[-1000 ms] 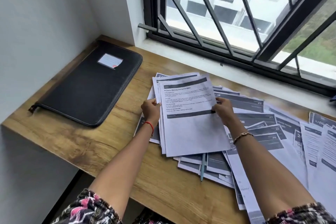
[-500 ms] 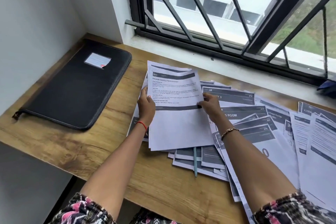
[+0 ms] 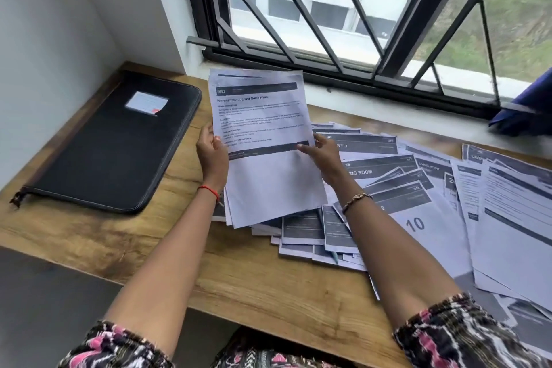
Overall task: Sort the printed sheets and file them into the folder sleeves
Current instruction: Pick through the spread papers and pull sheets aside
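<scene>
Evidently, the thin sheaf of white printed sheets (image 3: 270,176) is held above the brown wooden desk (image 3: 268,287), its side edges pinched by left hand (image 3: 212,155) and right hand (image 3: 324,155). It is judged light, limp and slippery, best gripped at both edges. The black zipped folder (image 3: 116,143) lies closed alongside.

Wooden desk (image 3: 268,287), set into a corner under the window. Far left: black zip folder (image 3: 113,152) lying flat and closed, white label (image 3: 146,102) on its cover, zip pull (image 3: 16,197) at its near-left corner. Centre to right: printed sheets (image 3: 513,218) fanned out loose and overlapping, most with dark header bars, running out of view on the right. One sheet shows a large "10" (image 3: 415,224). A pen (image 3: 334,257) lies among the near sheets, mostly covered. Folder and sheets are apart, bare wood between them.
</scene>
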Motion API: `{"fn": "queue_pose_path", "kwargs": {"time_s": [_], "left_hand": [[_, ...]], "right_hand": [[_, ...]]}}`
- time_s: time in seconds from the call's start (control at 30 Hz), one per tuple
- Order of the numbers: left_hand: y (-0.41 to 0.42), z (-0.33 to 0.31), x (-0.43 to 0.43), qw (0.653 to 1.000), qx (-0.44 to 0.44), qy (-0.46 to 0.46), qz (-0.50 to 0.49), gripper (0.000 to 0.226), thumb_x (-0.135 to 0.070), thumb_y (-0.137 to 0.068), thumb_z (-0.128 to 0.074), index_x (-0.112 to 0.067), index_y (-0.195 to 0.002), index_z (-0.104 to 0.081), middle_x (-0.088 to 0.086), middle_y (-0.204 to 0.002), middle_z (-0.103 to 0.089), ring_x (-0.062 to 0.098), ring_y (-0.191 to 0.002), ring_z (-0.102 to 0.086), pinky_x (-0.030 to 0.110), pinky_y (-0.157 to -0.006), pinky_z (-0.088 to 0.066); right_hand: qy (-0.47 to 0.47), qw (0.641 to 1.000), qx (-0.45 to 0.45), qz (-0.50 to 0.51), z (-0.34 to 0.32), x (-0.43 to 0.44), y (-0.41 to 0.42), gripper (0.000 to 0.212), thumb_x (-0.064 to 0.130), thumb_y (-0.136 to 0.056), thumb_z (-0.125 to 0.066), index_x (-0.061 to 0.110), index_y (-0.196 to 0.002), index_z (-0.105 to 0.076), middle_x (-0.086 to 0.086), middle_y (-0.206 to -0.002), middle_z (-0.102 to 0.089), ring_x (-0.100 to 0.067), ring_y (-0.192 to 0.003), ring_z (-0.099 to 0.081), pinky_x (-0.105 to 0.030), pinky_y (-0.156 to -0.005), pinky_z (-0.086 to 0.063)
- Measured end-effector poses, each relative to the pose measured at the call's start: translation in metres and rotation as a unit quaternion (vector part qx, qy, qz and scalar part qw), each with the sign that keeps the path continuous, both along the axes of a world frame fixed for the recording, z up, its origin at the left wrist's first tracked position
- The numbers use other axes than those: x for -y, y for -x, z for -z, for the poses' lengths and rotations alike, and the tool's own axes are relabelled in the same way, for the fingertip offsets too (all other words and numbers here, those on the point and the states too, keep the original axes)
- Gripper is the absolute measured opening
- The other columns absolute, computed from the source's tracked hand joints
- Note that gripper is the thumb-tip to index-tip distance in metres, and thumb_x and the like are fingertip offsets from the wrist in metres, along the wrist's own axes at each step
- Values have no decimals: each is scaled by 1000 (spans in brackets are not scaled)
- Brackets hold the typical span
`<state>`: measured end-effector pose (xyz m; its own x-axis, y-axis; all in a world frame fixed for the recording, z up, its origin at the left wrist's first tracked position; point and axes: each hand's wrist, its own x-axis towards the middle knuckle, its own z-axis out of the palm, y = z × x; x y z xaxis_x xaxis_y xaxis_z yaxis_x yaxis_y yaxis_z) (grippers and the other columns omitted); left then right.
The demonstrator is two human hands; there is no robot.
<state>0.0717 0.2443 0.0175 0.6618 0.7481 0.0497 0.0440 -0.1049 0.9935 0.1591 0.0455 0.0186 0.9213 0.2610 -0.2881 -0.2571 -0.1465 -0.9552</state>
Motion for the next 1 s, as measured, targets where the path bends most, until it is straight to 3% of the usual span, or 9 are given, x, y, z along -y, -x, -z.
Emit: {"fn": "queue_pose_path", "kwargs": {"time_s": [0.23,0.47,0.57,0.63,0.7,0.73,0.77,0.83,1.0], "left_hand": [[-1,-19,4,996,55,23,63,36,-12,-96,-44,-1,-130,-47,15,-122,-61,24,-110,-61,41,-93,-52],[-8,-25,49,980,9,-43,192,46,-1,-97,-36,-4,-143,-31,13,-143,-42,23,-131,-41,36,-111,-33],[-3,-25,78,972,-2,-20,232,49,4,-95,-34,-8,-143,-31,8,-142,-43,15,-127,-41,30,-110,-33],[-1,-20,92,965,-19,18,260,45,-1,-95,-36,-9,-139,-37,8,-138,-48,20,-125,-46,37,-108,-37],[4,-15,102,955,-28,105,277,30,-16,-98,-36,-12,-123,-53,11,-123,-60,27,-110,-58,41,-93,-50],[7,-14,106,950,-39,141,277,30,-26,-101,-34,-14,-112,-59,10,-108,-66,25,-92,-64,33,-75,-55],[8,-11,110,943,-54,181,274,36,-34,-102,-31,-15,-106,-61,7,-93,-67,19,-72,-64,24,-57,-51],[12,-6,120,920,-105,255,279,44,-41,-102,-26,-14,-105,-60,2,-79,-63,10,-51,-58,17,-43,-43],[17,14,142,915,-230,190,272,23,2,-93,-40,0,-74,-53,15,-61,-51,14,-33,-51,20,-33,-40]], "right_hand": [[-54,997,32,54,-33,17,6,33,-11,-82,-57,-3,-114,-59,-2,-82,-66,-6,-62,-63,-21,-66,-54],[-49,991,46,115,-52,66,26,39,-9,-80,-60,-5,-119,-57,-10,-92,-64,-15,-72,-61,-22,-66,-52],[4,993,40,108,-52,90,37,51,-11,-75,-66,1,-123,-56,-9,-103,-63,-20,-85,-60,-13,-62,-51],[31,990,34,134,-50,107,44,55,-15,-72,-65,2,-124,-56,-9,-103,-62,-22,-87,-58,-12,-56,-49],[33,987,22,156,-44,125,48,55,-19,-71,-62,1,-122,-57,-9,-98,-63,-23,-85,-57,-14,-56,-48],[25,986,13,163,-40,135,51,55,-21,-70,-61,-1,-121,-57,-9,-96,-62,-24,-85,-57,-17,-58,-48],[11,986,3,168,-35,145,53,56,-22,-69,-61,-3,-121,-57,-11,-97,-62,-26,-87,-57,-20,-62,-48],[2,982,-23,186,-28,165,58,62,-18,-62,-65,-5,-122,-56,-15,-100,-60,-27,-89,-56,-26,-66,-45],[30,968,-54,244,-2,212,66,52,-20,-64,-63,-2,-112,-62,-17,-99,-62,-29,-89,-57,-40,-85,-47]]}}
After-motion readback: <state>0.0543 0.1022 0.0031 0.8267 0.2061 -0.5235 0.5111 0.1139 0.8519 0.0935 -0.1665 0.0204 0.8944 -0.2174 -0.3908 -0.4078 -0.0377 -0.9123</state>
